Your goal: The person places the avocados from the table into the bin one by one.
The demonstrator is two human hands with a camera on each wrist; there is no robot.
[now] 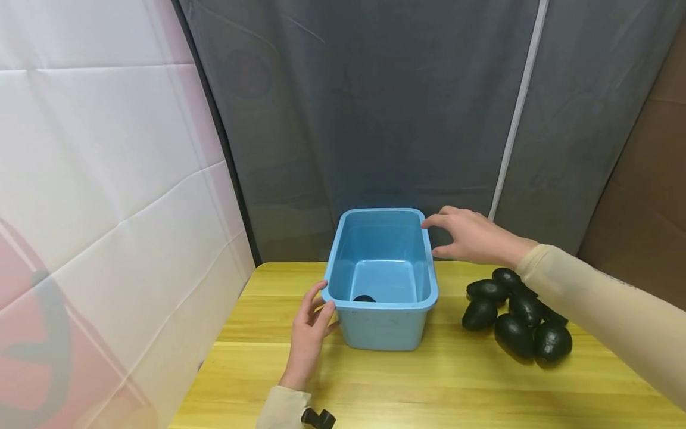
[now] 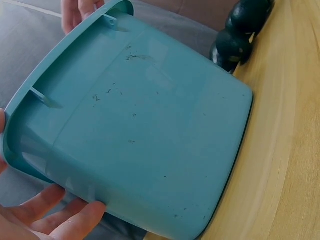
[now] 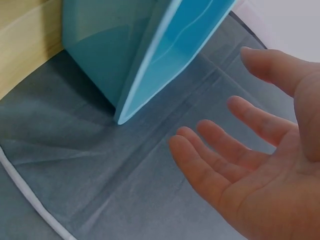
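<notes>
Head view shows the blue bin [image 1: 382, 280] on the yellow table [image 1: 429, 381], one dark avocado [image 1: 364, 298] already lying inside; the left hand [image 1: 311, 333] rests with straight fingers against the near left corner, steadying it; the right hand [image 1: 471, 237] hovers beside the far right rim, fingers spread and holding nothing; the avocado pile [image 1: 517, 316] waits to its right. I judge the filling step just begun; next the right hand must reach the pile and grasp one fruit.

My L hand [image 1: 309, 333] reaches fwd, fingers straight and relaxed, wrist low. R hand [image 1: 471, 237] is farther out and higher, fingers spread loose, palm open, forearm stretched across from the right.
</notes>
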